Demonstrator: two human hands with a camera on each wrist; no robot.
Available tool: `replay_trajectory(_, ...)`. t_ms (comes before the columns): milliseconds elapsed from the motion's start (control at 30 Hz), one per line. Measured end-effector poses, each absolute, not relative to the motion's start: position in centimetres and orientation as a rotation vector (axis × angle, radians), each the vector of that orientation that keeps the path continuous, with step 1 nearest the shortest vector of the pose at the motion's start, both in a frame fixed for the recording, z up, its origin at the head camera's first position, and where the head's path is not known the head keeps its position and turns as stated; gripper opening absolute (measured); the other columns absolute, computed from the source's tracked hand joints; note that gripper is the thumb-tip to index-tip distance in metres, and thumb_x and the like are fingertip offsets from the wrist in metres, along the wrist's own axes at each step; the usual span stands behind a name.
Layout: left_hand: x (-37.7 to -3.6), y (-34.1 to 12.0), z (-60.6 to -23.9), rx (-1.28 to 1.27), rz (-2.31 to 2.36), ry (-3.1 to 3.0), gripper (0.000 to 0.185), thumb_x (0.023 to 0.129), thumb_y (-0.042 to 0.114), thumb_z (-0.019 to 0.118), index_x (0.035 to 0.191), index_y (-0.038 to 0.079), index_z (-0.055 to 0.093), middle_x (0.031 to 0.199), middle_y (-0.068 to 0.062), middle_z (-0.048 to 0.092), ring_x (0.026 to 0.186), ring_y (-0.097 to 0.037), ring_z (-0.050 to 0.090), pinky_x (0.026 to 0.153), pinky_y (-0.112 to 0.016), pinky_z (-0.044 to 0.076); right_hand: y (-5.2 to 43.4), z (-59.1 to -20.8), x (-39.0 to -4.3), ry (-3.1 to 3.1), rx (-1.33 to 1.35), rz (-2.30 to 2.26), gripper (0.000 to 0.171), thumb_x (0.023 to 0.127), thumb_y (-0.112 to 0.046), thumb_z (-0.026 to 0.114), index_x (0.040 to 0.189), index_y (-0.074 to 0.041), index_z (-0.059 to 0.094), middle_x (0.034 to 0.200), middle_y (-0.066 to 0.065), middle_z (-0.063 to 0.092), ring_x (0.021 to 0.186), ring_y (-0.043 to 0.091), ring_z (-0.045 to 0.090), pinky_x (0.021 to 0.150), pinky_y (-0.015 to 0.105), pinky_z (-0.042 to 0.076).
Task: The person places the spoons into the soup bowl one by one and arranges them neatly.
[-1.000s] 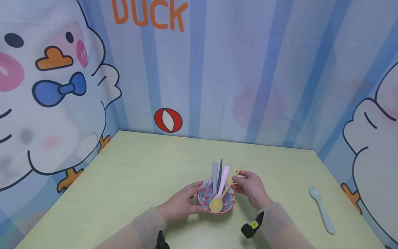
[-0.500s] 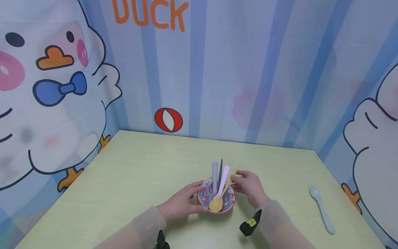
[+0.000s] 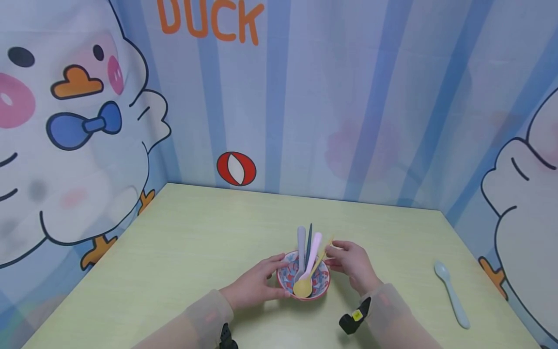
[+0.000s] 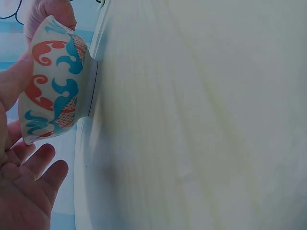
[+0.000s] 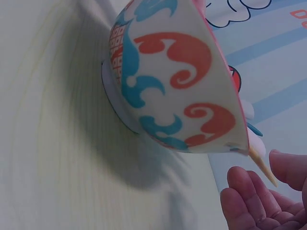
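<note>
Hands (image 3: 305,274) around patterned bowl (image 3: 322,283)

Table (image 3: 183,252): bowl (image 3: 320,281), pale spoon (image 3: 451,293)

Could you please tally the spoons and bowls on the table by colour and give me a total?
Grey spoon: 1
Dark teal spoon: 1
Pink spoon: 1
Yellow spoon: 1
Pale blue spoon: 1, lying apart on the table
Patterned red and blue bowl: 1, holding the first four spoons
Total: 6
</note>
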State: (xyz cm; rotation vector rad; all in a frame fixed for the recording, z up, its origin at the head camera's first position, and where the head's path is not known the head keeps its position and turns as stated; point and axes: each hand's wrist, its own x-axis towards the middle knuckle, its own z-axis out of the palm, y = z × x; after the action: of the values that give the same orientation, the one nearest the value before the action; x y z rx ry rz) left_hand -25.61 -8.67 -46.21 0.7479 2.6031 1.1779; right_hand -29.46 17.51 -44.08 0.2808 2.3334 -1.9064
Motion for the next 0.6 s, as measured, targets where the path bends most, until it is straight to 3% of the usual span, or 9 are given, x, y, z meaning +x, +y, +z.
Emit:
replay_trajectory(333,-25.5,-8.6,-46.0,0.726,1.17,2.595,0.077,0.082,0.043,0.075,0.145,0.013,0.044,0.156,0.001,0.027,0.142,-0.028,0.024,0.11,-0.051,0.03,19.4,-44.1,-28.2,2.356,0.294,-1.917,0.055,0.093,-0.023,0.065,0.138,0.001,0.044,0.123,0.024,0.06,0.091,0.023,0.068,0.083,0.036,0.056)
replay_trajectory(600,-25.5,-8.6,-46.1,0.723,1.178,2.595,0.077,0.081,0.043,0.075,0.145,0.014,0.044,0.156,0.001,0.027,0.142,-0.028,0.025,0.11,-0.052,0.029,21.3,-44.0,-27.3,2.376,0.304,-1.916,0.058,0.094,-0.021,0.064,0.14,0.004,0.04,0.126,0.026,0.057,0.091,0.023,0.068,0.083,0.036,0.056)
